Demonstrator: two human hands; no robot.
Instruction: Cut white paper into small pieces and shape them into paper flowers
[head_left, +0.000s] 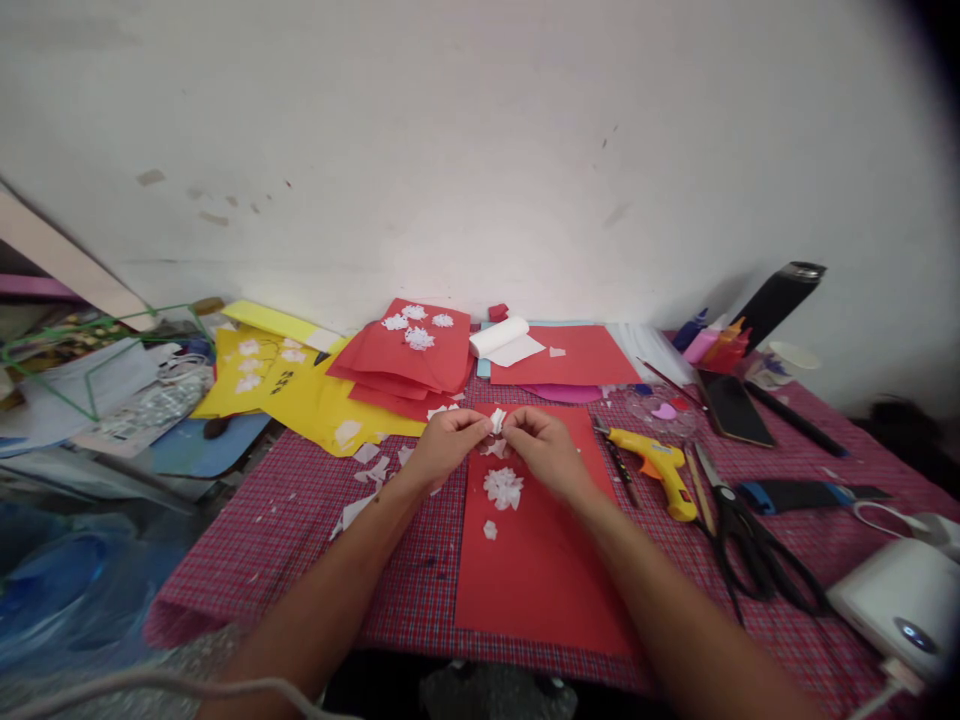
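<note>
A small piece of folded white paper (pixel 497 420) is pinched between the fingertips of my left hand (pixel 454 440) and my right hand (pixel 541 448). Both hands are closed on it, just above the far part of a red sheet of paper (pixel 540 590). On that sheet lie a ruffled white paper flower (pixel 503 488) and, nearer me, a small white paper scrap (pixel 490 530). More torn white scraps (pixel 375 468) are scattered on the cloth beside my left forearm.
To the right lie a yellow glue gun (pixel 660 468), black scissors (pixel 750 550), a utility knife (pixel 795 496) and a phone (pixel 735 408). Red sheets with white flowers (pixel 405 350), a white paper roll (pixel 501 340) and yellow paper (pixel 330 405) sit toward the wall. A checked cloth (pixel 300 550) covers the table.
</note>
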